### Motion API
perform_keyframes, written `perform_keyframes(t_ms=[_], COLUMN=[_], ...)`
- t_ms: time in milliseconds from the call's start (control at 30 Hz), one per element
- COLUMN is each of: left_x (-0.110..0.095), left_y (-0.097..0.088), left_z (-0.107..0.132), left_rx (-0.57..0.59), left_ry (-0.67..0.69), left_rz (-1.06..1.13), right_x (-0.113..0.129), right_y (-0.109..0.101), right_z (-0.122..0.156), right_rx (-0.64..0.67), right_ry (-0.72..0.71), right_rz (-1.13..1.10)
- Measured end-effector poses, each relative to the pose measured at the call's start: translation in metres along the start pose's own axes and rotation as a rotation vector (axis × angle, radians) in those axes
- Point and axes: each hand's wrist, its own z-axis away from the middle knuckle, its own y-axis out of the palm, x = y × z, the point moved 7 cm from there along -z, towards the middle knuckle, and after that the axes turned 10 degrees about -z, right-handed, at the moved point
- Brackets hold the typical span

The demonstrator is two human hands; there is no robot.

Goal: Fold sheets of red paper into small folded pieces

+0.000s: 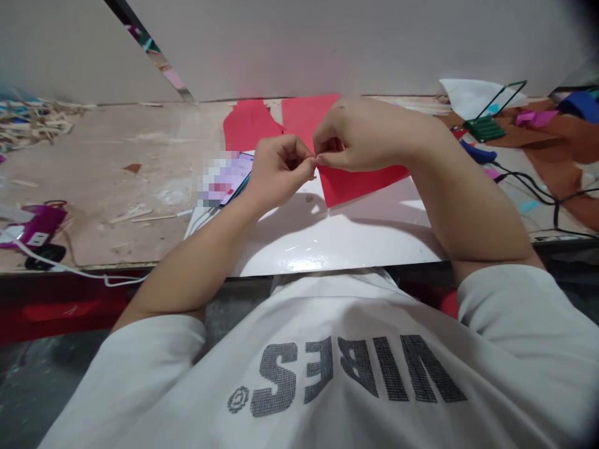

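Note:
My left hand (281,169) and my right hand (358,134) meet over a shiny white board (299,246), thumb and fingers of each pinched together. Their fingertips nearly touch. Whatever lies between them is too small or hidden to name. Below and behind my right hand is a large red sheet (358,188), partly covered by the hand; its near corner points toward me on the board. To the left of it lies another red piece (250,123) with a curved, cut-out edge. A phone (238,176) with a lit, partly blurred screen rests beside my left wrist.
At the far left stand a pile of thin wooden sticks (42,125) and a purple glue gun (44,224) with a white cord. On the right are a green object with a wire stand (485,129), a blue tool (478,152), black cables (538,187) and brown sheets (545,168).

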Motion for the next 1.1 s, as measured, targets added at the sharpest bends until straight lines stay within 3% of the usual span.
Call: perform_keyframes(t_ms=[467,733,1100], left_x=[-0.010,-0.005,-0.011], left_y=[-0.001,-0.005,-0.010], left_z=[-0.005,-0.011,-0.011], left_rx=[-0.080,-0.039,0.000], left_ry=[-0.049,-0.060,-0.062], left_rz=[0.134,0.176,0.071], right_x=[0.008,0.000,-0.003], right_y=[-0.011,-0.008,-0.007], right_z=[0.001,0.001,0.000], right_rx=[-0.071,-0.042,-0.040], right_ry=[-0.148,-0.088,-0.052], right_rz=[-0.072,-0.101,-0.115])
